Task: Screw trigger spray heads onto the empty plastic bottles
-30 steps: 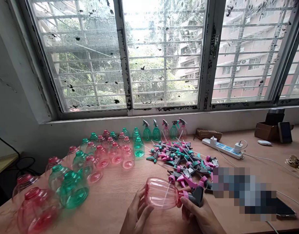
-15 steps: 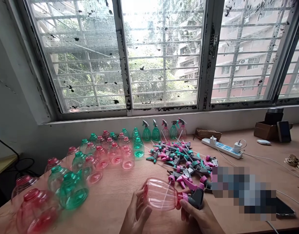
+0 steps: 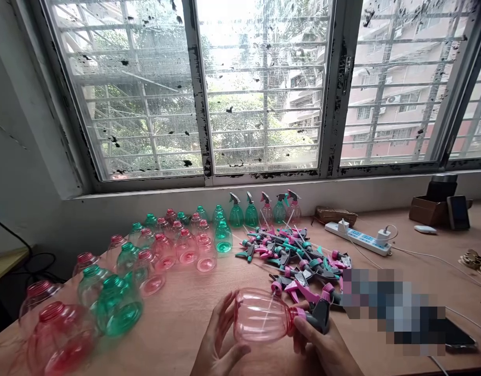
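A clear pink spray bottle (image 3: 261,317) lies on its side between my hands, base to the left, above the near part of the table. My left hand (image 3: 219,339) cups the base end, fingers behind it and thumb along the lower edge. At the neck, my right hand (image 3: 316,337) pinches the pink collar of the grey trigger sprayer head (image 3: 321,316). A thin dip tube shows inside the bottle. Just beyond lies a heap of loose trigger sprayer heads (image 3: 298,256) in pink, green and grey.
Several open pink and green bottles (image 3: 118,308) stand on the left of the table. Fitted spray bottles (image 3: 251,214) line the wall below the window. A power strip (image 3: 358,239) with cords, a phone (image 3: 459,337) and a brown box (image 3: 426,210) occupy the right side.
The spray bottle has shifted slightly right and toward me, with my right hand. My left fingers and thumb have spread a little at its base.
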Action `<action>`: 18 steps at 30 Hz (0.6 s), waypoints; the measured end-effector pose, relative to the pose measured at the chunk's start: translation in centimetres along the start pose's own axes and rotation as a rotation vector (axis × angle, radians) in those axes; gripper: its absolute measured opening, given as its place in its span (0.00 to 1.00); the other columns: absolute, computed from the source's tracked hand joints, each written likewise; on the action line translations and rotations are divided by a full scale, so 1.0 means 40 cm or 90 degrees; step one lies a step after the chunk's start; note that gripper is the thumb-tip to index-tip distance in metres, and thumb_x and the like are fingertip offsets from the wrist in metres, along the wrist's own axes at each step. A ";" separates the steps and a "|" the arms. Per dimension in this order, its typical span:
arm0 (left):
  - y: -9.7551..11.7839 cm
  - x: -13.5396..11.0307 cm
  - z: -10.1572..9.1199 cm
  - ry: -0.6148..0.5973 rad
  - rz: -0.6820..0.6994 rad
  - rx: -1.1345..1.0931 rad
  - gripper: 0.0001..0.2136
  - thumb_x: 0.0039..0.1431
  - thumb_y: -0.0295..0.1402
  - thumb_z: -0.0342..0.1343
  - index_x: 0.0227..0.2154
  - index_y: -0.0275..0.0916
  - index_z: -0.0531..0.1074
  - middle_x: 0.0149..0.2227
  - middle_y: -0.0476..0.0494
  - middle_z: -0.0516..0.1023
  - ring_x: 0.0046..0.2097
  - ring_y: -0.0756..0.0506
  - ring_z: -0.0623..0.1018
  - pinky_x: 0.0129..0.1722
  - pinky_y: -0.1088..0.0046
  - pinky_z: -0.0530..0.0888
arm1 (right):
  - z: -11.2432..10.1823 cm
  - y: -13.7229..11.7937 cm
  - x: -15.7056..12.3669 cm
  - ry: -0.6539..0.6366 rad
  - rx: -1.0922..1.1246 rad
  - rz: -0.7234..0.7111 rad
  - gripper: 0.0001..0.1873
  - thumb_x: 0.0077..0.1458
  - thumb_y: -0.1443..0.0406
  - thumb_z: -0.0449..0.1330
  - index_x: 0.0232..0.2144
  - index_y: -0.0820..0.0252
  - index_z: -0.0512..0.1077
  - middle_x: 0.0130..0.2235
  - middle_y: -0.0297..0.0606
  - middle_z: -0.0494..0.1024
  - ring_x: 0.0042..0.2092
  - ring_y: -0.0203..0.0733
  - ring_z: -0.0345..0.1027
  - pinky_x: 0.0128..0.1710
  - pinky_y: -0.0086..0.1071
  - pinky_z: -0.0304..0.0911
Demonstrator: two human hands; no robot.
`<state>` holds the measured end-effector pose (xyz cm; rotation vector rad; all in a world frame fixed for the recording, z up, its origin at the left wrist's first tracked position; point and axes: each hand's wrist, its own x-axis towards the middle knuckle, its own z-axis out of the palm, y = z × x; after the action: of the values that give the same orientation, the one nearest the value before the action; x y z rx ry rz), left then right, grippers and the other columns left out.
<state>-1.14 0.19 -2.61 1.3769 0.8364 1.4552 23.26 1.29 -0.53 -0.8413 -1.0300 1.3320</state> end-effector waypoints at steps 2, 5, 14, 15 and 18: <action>-0.002 0.000 -0.002 -0.004 0.017 0.016 0.38 0.53 0.42 0.72 0.65 0.55 0.62 0.71 0.41 0.64 0.70 0.34 0.64 0.70 0.54 0.60 | 0.002 -0.003 0.001 0.003 -0.001 0.004 0.25 0.47 0.46 0.72 0.35 0.59 0.75 0.22 0.34 0.79 0.20 0.40 0.69 0.21 0.30 0.58; 0.000 0.001 -0.002 -0.009 -0.006 -0.001 0.43 0.51 0.43 0.73 0.68 0.53 0.58 0.72 0.38 0.62 0.72 0.33 0.60 0.70 0.53 0.60 | 0.006 -0.007 -0.002 0.009 0.000 0.005 0.25 0.46 0.46 0.73 0.35 0.59 0.76 0.22 0.33 0.79 0.21 0.39 0.69 0.22 0.30 0.58; 0.030 0.000 0.004 -0.016 -0.040 0.101 0.36 0.53 0.49 0.69 0.64 0.48 0.67 0.72 0.41 0.60 0.72 0.31 0.58 0.71 0.53 0.57 | 0.005 0.003 -0.003 -0.001 -0.023 0.001 0.24 0.47 0.46 0.73 0.34 0.59 0.74 0.22 0.34 0.80 0.20 0.39 0.70 0.21 0.30 0.60; 0.030 -0.002 0.005 -0.021 -0.040 0.113 0.37 0.54 0.49 0.68 0.66 0.49 0.64 0.72 0.41 0.61 0.72 0.32 0.59 0.71 0.53 0.58 | 0.003 0.005 0.000 -0.002 -0.019 -0.002 0.24 0.48 0.47 0.72 0.33 0.59 0.73 0.22 0.33 0.80 0.20 0.39 0.70 0.21 0.30 0.59; 0.020 -0.010 0.001 -0.051 -0.048 0.149 0.42 0.55 0.48 0.68 0.69 0.53 0.56 0.67 0.40 0.69 0.69 0.33 0.66 0.69 0.54 0.61 | -0.004 0.010 0.006 -0.009 0.002 -0.009 0.23 0.50 0.47 0.71 0.33 0.59 0.72 0.22 0.33 0.80 0.19 0.37 0.69 0.20 0.29 0.59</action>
<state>-1.27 -0.45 -1.98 1.5484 1.0207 1.2664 23.27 1.58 -0.94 -0.8224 -1.0423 1.3290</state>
